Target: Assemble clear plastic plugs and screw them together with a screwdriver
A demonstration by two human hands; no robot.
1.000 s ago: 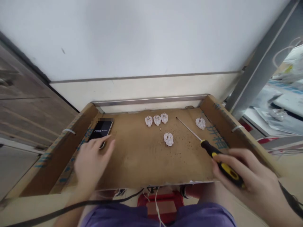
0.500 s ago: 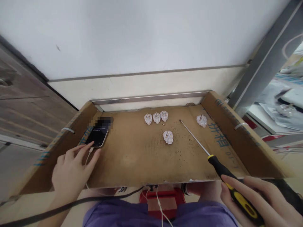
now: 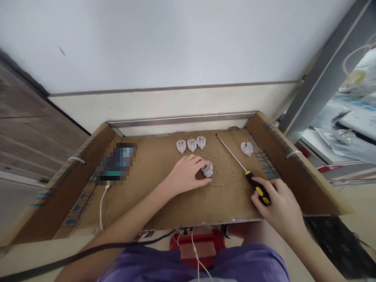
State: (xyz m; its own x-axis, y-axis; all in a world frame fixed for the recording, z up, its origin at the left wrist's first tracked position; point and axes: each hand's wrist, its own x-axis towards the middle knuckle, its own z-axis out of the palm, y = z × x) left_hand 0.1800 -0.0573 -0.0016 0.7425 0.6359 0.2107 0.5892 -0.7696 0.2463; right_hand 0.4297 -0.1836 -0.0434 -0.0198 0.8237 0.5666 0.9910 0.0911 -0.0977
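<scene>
My left hand (image 3: 189, 174) reaches over the cardboard with thumb and fingers apart around a clear plastic plug (image 3: 208, 170) with metal pins. The fingertips meet its upper left side; a gap shows between thumb and plug. In my right hand (image 3: 279, 199) is the black and yellow handle of a screwdriver (image 3: 235, 158), its shaft slanting toward the far side of the tray. Beyond the left hand, similar plugs stand close together: a left one (image 3: 181, 146), a middle one (image 3: 192, 145) and a right one (image 3: 201, 142). A small metal pin or screw (image 3: 201, 152) lies just below them.
A cardboard tray (image 3: 164, 199) with raised sides spans my lap. Another clear plug (image 3: 246, 148) sits at its right. On the left lies a pixelated phone (image 3: 117, 162) with a white cable (image 3: 101, 207). A black cable (image 3: 108, 246) crosses my left forearm. A white panel (image 3: 176, 47) stands ahead.
My left hand has left the phone and moved right to the single plug. My right hand has come forward and left with the screwdriver, whose tip now points farther toward the back.
</scene>
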